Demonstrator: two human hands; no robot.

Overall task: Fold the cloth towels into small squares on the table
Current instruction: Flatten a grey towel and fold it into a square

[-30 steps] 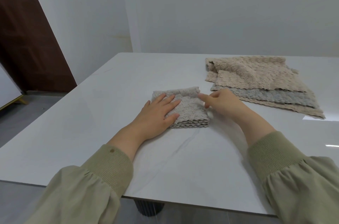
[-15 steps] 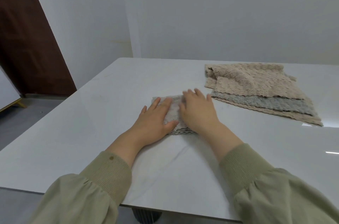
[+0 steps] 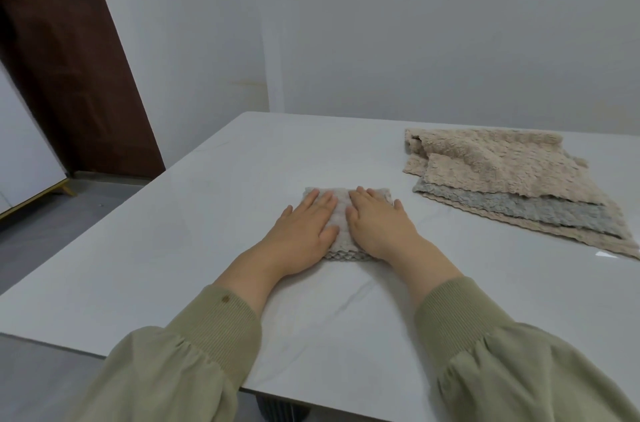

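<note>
- Your left hand [image 3: 304, 231] lies flat, palm down, fingers straight and pointing far.
- Your right hand [image 3: 377, 227] lies flat just beside it, palm down, little finger spread to the right.
- Your thumbs face each other with a narrow gap between them.
- Both forearms reach in from the near side, wrists bare, in olive sleeves [image 3: 207, 335].

Loose olive-green sleeves [image 3: 194, 362] with ribbed cuffs [image 3: 221, 324]
</note>
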